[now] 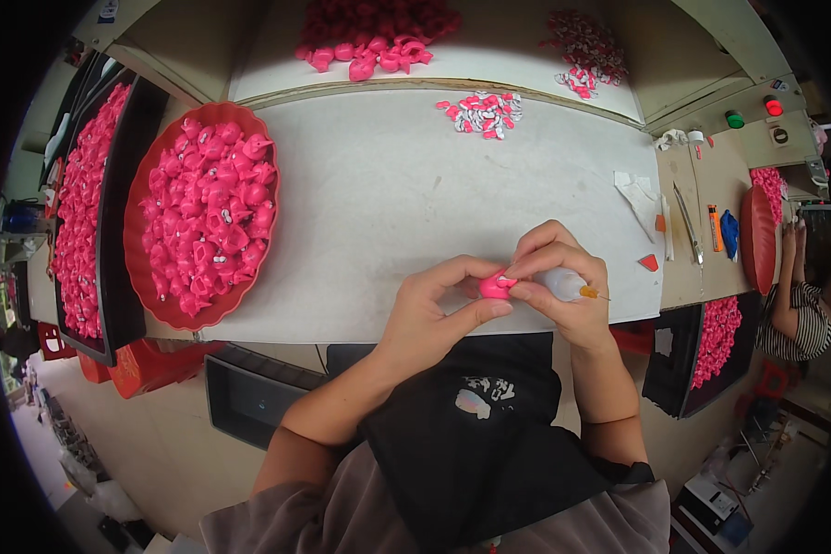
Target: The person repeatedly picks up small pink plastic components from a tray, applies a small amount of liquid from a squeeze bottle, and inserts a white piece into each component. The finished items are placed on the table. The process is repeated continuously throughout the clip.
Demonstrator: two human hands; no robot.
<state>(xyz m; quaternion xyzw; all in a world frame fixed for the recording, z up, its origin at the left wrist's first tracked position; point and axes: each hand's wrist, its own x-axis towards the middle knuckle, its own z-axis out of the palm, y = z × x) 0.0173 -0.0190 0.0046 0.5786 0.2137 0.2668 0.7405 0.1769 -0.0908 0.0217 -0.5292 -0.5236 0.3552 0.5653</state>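
Note:
Over the front part of the white work surface (369, 212), my left hand (423, 309) grips a small glossy pink plastic part (495, 287) between thumb and fingers. My right hand (579, 316) meets it from the other side, its thumb and fingertips at the part's upper right, where a small pale patch shows. Tucked in the same hand is a translucent squeeze bottle (560, 282) with an amber needle tip pointing right, away from the part. Whether the right fingertips pinch a separate small piece is too fine to tell. Small pink-and-white pieces (485, 114) lie loose farther back.
At left stand a red scalloped basin (137, 242) heaped with pink parts and a black crate (118, 277) of more. A shelf (508, 69) at the back carries further piles. Tweezers (687, 224), an orange-labelled tube (715, 227) and a blue object (729, 234) lie right. Another person (794, 319) sits far right.

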